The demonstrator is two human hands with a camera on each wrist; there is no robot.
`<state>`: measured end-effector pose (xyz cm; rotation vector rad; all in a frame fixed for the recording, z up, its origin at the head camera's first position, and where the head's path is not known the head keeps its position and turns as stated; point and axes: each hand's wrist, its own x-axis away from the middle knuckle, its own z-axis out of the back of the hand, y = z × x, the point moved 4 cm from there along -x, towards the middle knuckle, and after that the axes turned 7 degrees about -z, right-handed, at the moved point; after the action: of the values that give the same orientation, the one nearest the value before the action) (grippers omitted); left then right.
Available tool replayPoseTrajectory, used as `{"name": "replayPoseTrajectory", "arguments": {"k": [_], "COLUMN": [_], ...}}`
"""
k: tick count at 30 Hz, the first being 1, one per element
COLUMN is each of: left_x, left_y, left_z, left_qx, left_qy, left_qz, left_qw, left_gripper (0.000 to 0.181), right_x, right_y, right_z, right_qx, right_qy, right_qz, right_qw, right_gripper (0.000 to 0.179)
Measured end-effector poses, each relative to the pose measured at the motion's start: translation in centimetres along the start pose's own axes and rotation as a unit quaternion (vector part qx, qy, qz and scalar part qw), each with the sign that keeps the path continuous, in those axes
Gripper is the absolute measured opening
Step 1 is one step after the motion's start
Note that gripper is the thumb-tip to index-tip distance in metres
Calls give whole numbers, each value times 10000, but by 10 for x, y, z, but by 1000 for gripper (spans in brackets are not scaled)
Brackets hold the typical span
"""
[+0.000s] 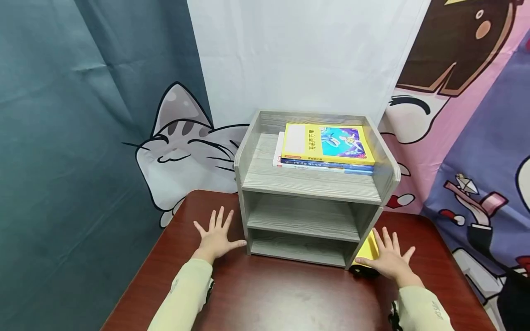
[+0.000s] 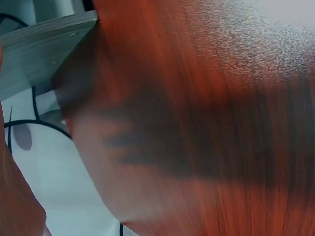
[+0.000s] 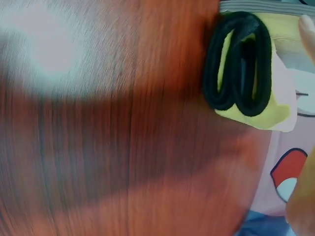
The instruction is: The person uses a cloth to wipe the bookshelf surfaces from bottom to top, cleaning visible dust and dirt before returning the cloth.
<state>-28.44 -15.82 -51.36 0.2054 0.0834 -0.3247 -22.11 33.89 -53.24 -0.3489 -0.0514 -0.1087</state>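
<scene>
A grey wood-grain desktop shelf (image 1: 304,233) stands on the table. My left hand (image 1: 216,240) is held with fingers spread beside its left side, the thumb close to the front left edge; whether they touch I cannot tell. To the right of the shelf, my right hand (image 1: 389,258) is spread in front of a yellow item (image 1: 367,248) with a black lower edge. In the right wrist view this item shows a thick, looped black rim (image 3: 238,110) and a yellow side; its kind is unclear. Neither hand holds anything.
Several stacked books (image 1: 327,147), a yellow one uppermost, lie on the shelf's top tier. Two lower tiers open toward the front. The dark red table (image 1: 290,299) has rounded back corners. Behind it hang a white and teal curtain (image 1: 298,55) and cartoon-printed cloth.
</scene>
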Motion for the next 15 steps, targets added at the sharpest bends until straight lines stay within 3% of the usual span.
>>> {"name": "replayPoseTrajectory", "arguments": {"k": [3,6,10,12,13,15], "left_x": [-2,-5,-13,-18,-20,-22], "left_y": [2,13,31,39,43,49], "left_z": [10,28,58,70,74,80], "left_qx": [458,1344,2783,3122,3173,2924], "left_qy": [71,163,400,515,565,629], "left_qz": [-105,-238,-262,-190,-157,-17], "left_qw": [9989,9905,9593,9484,9465,9542], "left_gripper": [113,114,108,104,101,90], "right_x": [0,-2,-9,-12,-13,-15], "right_y": [3,3,-3,-7,-9,-12], "right_z": [-6,-14,-27,-33,-36,-40], "right_qx": [-627,-1288,-1825,-1897,-1884,-1764], "right_qy": [-409,-731,-784,-713,-664,-588], "right_qz": [-455,-817,-767,-756,-807,-961], "right_qw": [9962,9856,9771,9763,9765,9779], "right_gripper": [112,107,91,82,79,75]}}
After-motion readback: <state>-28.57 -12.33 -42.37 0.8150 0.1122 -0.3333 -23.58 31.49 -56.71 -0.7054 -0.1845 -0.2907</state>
